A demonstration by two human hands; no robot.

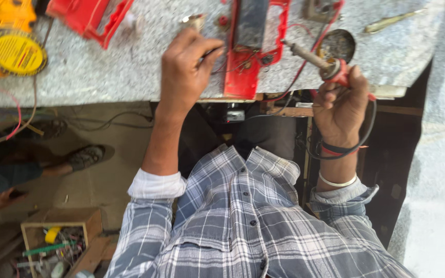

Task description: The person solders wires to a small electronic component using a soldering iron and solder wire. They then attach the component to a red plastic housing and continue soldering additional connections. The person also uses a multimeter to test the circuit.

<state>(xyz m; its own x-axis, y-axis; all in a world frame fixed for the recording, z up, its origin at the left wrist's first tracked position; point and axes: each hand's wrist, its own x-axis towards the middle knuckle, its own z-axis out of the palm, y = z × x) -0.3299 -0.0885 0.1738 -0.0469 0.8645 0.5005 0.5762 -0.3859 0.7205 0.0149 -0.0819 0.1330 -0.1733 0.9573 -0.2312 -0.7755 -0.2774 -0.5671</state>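
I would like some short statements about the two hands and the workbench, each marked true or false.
1. The right hand holds a soldering iron with a red handle. True.
2. The left hand rests on the yellow tool. False: the yellow tool lies far to its left; the hand is beside the red device, its grip closed on something too small to tell.
3. The benchtop is grey speckled stone. True.
4. The person wears a plain white shirt. False: the shirt is grey-blue plaid.
5. A wooden box of small parts stands on the floor. True.
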